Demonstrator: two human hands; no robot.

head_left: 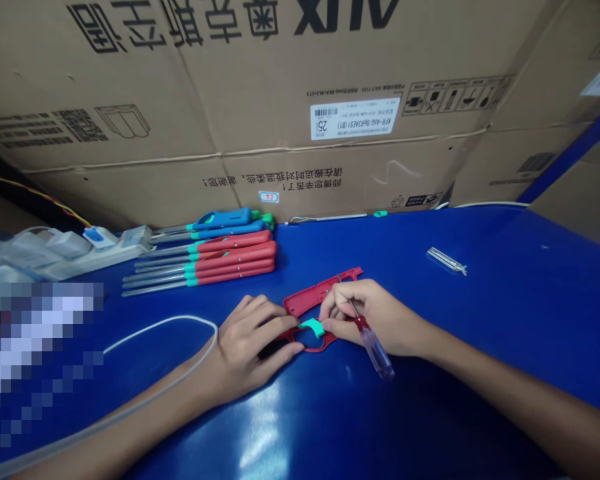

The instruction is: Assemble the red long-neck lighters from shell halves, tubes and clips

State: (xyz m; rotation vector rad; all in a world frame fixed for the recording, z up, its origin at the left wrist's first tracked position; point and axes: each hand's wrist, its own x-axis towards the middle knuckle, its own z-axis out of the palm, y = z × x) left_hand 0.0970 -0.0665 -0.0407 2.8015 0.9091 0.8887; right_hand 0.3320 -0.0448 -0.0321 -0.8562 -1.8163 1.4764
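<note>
At the middle of the table (460, 387), a red plastic casing (312, 349) with a rounded loop lies partly hidden under both hands, its two ends covered by fingers. The left hand (255, 340) steadies it between thumb and forefinger; its other fingers are curled, and I cannot tell what they touch. The right hand (373, 313) keeps a screwdriver (377, 350) tucked in its grip, the thin shaft partly lost behind the fingers, while its fingertips meet a curved, smooth green piece (313, 327) at the loop. Just beyond lies a hollow red shell (307, 299), its right part overlapped by that hand. Blurred squares mask the lower left, and a pale cable (180, 318) crosses the left wrist. Red lighters (245, 255) with metal stems lie beside blue ones (225, 219). The glossy blue tabletop reflects light before a creased brown cardboard wall (205, 107) with upside-down print.
</note>
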